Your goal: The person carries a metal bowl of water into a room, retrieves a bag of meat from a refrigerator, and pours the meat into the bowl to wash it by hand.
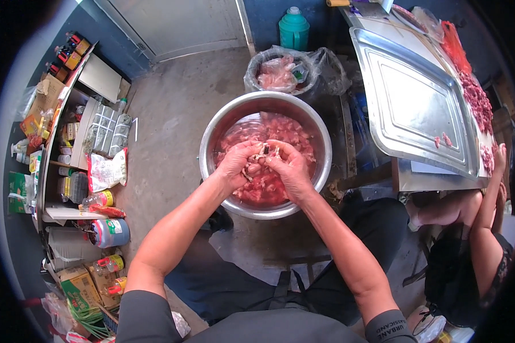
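Both hands meet over a wide steel basin [207, 141] on the floor between my knees. Raw meat pieces [279, 128] lie in reddish water inside it. My left hand [239, 160] pinches one side of a small pale piece of raw meat [264, 151] with a dark spot on it. On the other side, my right hand [288, 166] grips the same piece between thumb and fingers. The fingers hide much of it, and its exact cut is hard to tell.
A bin [285, 88] lined with clear plastic stands just behind the basin, near a green thermos flask [294, 30]. At right, a steel tray [416, 98] rests on a table beside minced meat [476, 100]; another person's arm [489, 214] is there. Shelves [51, 163] with bottles line the left.
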The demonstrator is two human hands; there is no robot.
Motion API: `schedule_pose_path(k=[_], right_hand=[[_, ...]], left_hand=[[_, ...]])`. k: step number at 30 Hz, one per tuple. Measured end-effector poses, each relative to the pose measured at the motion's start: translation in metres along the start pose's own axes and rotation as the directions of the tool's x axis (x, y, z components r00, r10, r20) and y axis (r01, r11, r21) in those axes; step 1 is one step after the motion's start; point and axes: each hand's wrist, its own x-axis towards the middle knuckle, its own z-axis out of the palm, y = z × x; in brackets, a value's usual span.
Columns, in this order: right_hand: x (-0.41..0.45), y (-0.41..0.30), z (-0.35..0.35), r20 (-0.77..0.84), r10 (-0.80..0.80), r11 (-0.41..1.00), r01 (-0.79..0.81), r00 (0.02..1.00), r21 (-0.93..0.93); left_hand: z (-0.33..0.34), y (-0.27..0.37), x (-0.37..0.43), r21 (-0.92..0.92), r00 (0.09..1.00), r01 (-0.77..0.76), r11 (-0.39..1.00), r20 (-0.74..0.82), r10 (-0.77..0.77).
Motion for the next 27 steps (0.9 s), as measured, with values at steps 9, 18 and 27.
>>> schedule_pose_path(k=[9, 18, 27], right_hand=[[-0.006, 0.002, -0.001, -0.033, -0.050, 0.994, 0.046, 0.998, -0.099], [0.005, 0.015, -0.017, -0.242, -0.143, 0.976, 0.096, 0.960, -0.197], [0.000, 0.024, -0.037, 0.018, -0.110, 0.134, 0.033, 0.994, -0.990]], left_hand=[[0.004, -0.011, -0.005, 0.039, 0.995, 0.103, 0.994, -0.011, -0.103], [0.023, -0.013, -0.017, 0.179, 0.993, 0.116, 0.977, -0.025, -0.113], [0.010, 0.002, -0.007, 0.089, 0.995, -0.036, 0.995, -0.088, 0.044]])
